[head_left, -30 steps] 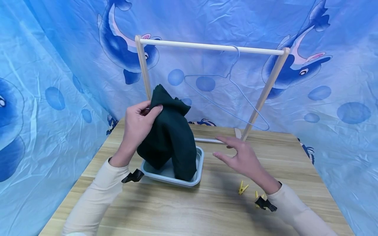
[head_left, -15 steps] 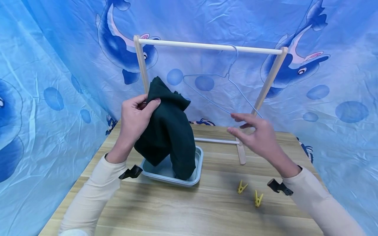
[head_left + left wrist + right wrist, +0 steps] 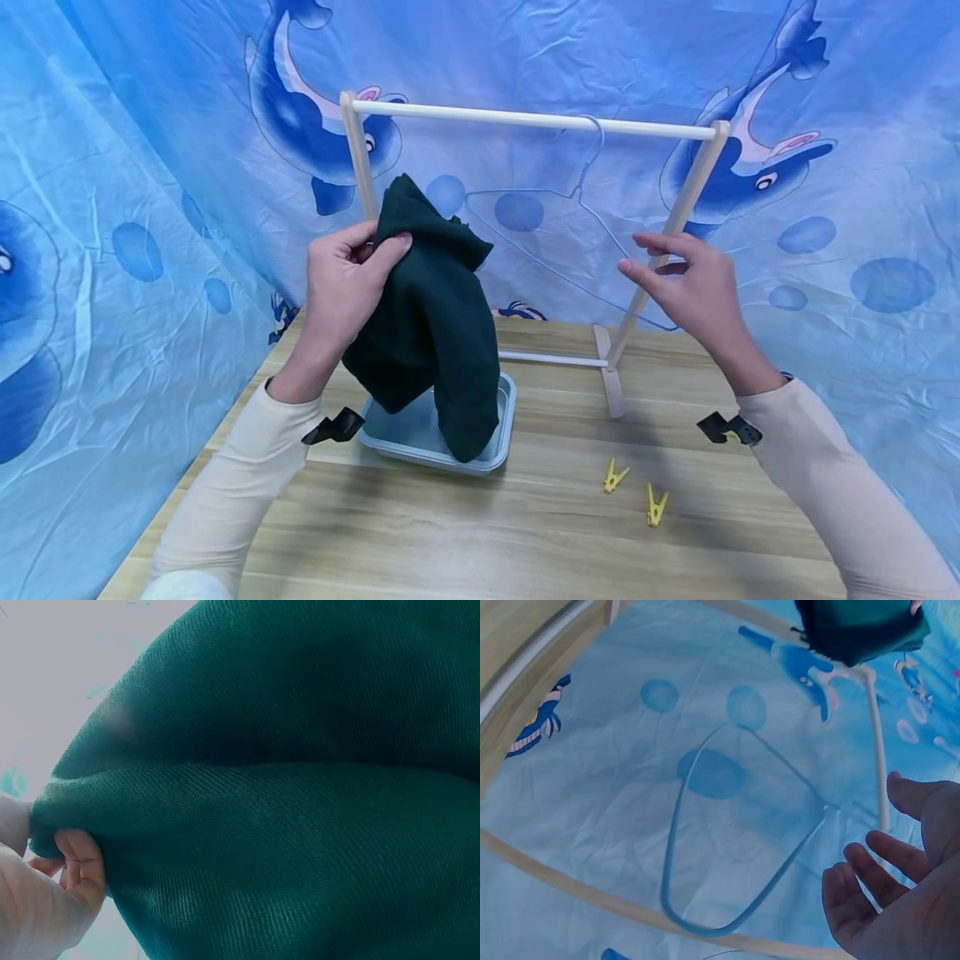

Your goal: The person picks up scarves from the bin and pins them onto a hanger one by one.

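Between thumb and fingers, my left hand [image 3: 339,283] pinches the top of a dark green ribbed cloth [image 3: 442,333]. The cloth hangs in folds over a light blue tray [image 3: 405,429], its lower end down at the tray; in the left wrist view the cloth [image 3: 285,840] fills most of the picture. My right hand [image 3: 693,287] is raised with loosely bent fingers and nothing in them, close to the right side of a light blue wire hanger [image 3: 579,192]. In the right wrist view the hanger [image 3: 672,847] stands apart from the hand [image 3: 900,900].
The hanger hangs from the white rod [image 3: 480,114] of a wooden-legged rack. Two yellow clothespins [image 3: 615,477] lie on the wood-grain table [image 3: 450,542] at the front right. A blue curtain [image 3: 847,367] with dolphins surrounds the table's back and sides.
My right hand has moved up and to the right, from beside the tray to near the hanger. My left hand has lifted the green cloth slightly.
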The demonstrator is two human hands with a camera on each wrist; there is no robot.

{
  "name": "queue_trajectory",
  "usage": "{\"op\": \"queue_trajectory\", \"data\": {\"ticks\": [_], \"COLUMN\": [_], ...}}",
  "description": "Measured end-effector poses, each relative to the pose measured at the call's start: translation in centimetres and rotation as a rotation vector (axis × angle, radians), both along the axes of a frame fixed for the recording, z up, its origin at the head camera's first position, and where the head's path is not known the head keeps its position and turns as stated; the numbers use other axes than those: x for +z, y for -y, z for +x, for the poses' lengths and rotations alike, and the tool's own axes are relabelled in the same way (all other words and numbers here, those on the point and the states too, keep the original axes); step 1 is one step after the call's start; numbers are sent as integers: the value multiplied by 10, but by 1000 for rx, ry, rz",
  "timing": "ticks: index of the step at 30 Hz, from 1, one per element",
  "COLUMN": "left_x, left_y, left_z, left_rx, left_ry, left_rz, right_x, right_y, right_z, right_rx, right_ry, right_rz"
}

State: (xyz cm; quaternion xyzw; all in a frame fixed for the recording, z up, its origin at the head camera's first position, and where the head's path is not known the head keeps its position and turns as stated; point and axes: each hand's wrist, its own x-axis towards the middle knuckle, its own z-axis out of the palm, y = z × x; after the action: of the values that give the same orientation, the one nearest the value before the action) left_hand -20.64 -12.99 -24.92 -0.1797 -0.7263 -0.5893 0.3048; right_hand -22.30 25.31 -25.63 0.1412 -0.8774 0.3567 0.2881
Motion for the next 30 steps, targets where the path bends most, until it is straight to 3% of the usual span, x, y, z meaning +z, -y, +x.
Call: {"op": "queue_trajectory", "data": {"ticks": [6, 18, 30], "left_x": [8, 15, 16], "left_y": [-4, -8, -11], "left_z": [-1, 0, 2], "left_rx": [-23, -34, -51], "left_ry": [-48, -92, -91], "left_rz": [7, 7, 8], "right_x": [-5, -14, -17], "right_y": [-6, -14, -16], "right_z": [-14, -29, -36], "right_rx": [-39, -7, 134], "right_ry": [95, 222, 314], "right_rz": [12, -29, -221]}}
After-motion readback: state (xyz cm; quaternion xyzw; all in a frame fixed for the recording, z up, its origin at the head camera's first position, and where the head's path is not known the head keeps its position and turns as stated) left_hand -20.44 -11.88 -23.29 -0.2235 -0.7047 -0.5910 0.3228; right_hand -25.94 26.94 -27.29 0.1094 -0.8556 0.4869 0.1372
